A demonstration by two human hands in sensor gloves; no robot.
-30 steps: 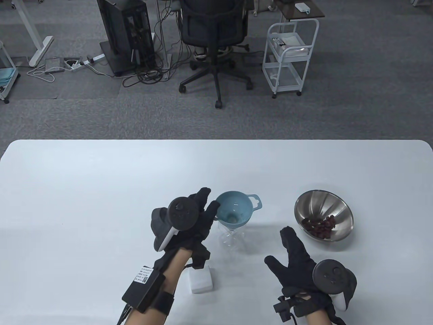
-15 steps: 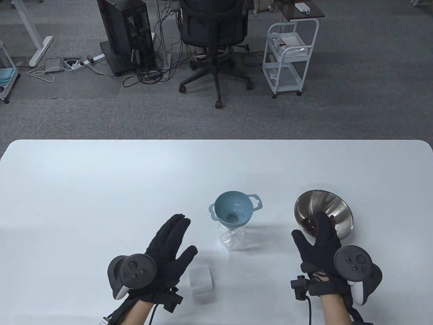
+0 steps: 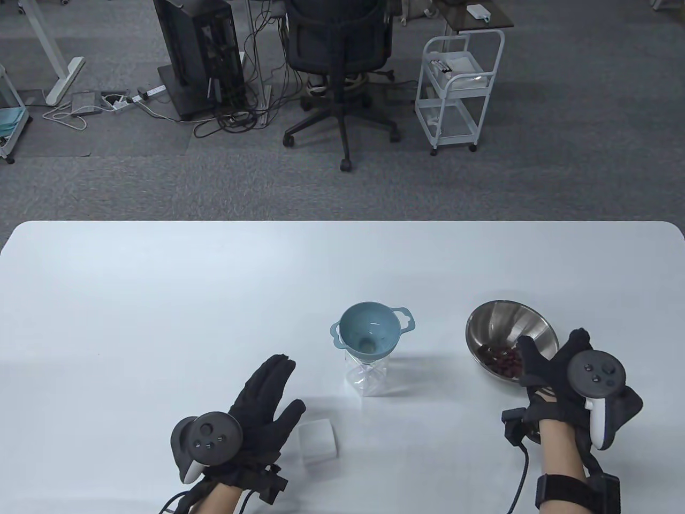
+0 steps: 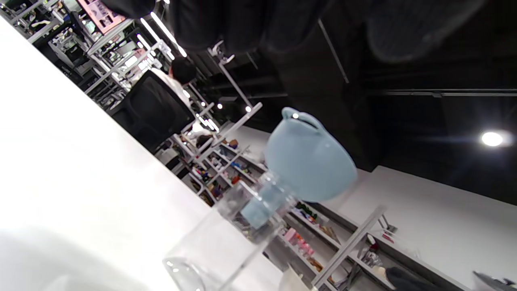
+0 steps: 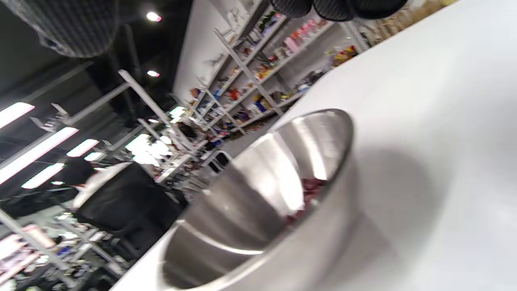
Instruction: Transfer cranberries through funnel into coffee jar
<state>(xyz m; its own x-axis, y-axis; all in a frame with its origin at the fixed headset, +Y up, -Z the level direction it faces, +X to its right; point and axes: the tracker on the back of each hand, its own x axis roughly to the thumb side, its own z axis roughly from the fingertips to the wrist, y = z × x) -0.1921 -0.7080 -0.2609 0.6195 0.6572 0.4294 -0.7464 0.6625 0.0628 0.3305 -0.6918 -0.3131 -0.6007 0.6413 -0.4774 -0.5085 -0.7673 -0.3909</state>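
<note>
The left hand (image 3: 257,401) lies flat on the white table (image 3: 160,294), fingers spread, holding nothing. A small white lid (image 3: 318,440) sits just beside it. The blue funnel (image 3: 370,333) stands in the clear jar (image 3: 368,377). The right hand (image 3: 556,369) grips the near edge of the shiny bowl (image 3: 500,321) with the red cranberries (image 3: 502,360) inside.

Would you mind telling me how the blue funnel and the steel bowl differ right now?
The funnel is pale blue and matte; the bowl is shiny metal. The funnel sits raised in the mouth of the clear jar, while the bowl rests on the table. The funnel looks empty; the bowl holds the cranberries. Both open upward.
</note>
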